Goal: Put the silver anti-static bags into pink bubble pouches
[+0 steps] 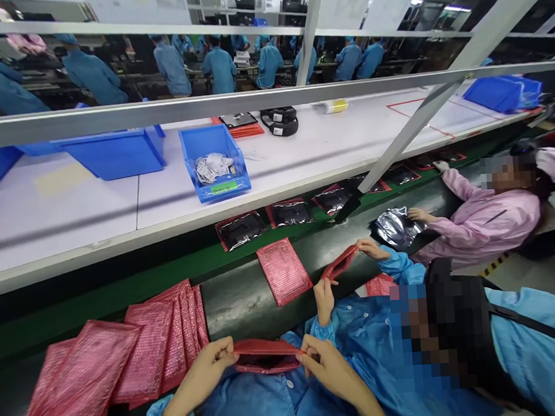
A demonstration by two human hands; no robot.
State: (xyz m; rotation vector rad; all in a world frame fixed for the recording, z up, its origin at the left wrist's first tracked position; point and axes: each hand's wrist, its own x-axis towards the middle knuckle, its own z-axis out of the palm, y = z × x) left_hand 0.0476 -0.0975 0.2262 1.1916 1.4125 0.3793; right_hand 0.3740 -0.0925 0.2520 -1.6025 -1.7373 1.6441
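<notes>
A red bubble-wrap bag (268, 347) is stretched between my hands, its mouth spread apart towards me and dark inside. My left hand (210, 365) pinches the left corner of the mouth. At the opposite corner, my right hand (323, 360) pinches the edge between thumb and fingers. To my left lies a pile of red bubble-wrap bags (147, 350), overlapping one another. A single flat red bubble-wrap bag (284, 271) rests on the dark work surface ahead of my hands.
Beside me on the right, a co-worker in blue holds another red bag (341, 264). Farther along, a person in pink touches shiny dark bags (397, 225). Black packets on red bags (243, 229) line the green strip. A blue bin (215, 161) sits on the white shelf.
</notes>
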